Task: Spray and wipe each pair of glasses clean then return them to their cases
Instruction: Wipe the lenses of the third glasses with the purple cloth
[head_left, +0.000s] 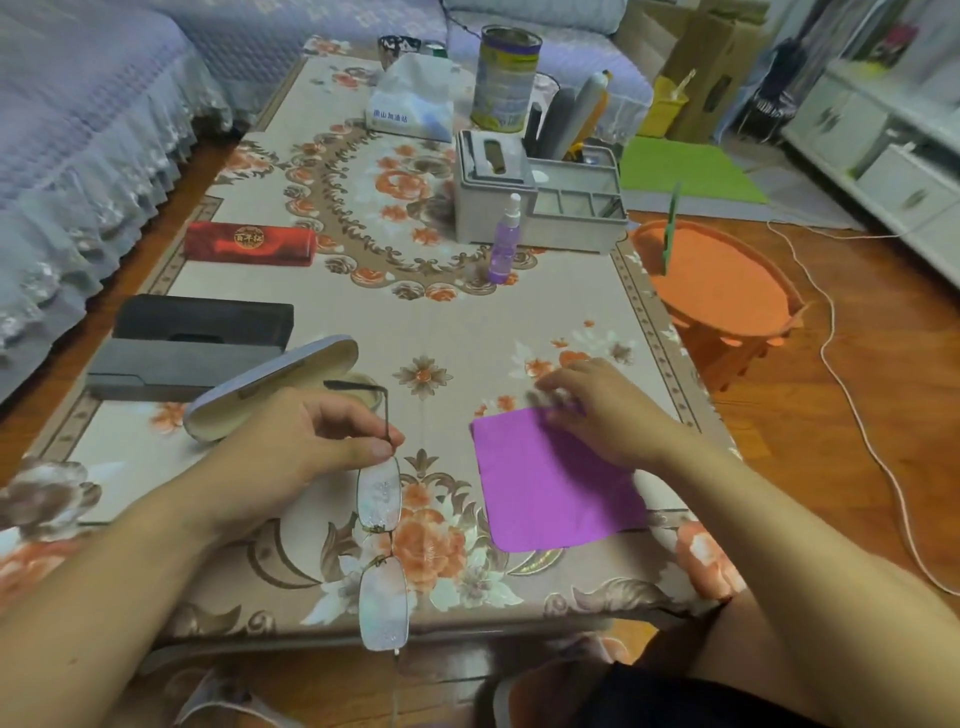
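Covering the low table, a floral tablecloth (467, 332) is carrying the cases along its left side — a red case (250, 244), a black case (202, 322) lying open and a pale oval case (270, 387) also lying open — with a purple spray bottle (505, 240) standing upright farther back. Near the front edge the right hand (597, 410) is resting curled fingers, blurred, on the top corner of a purple cleaning cloth (558, 480) lying flat. Just left of it the left hand (306, 441) is pinching the temple hinge of the thin-framed glasses (382, 551), whose lenses are hanging toward the table's front edge.
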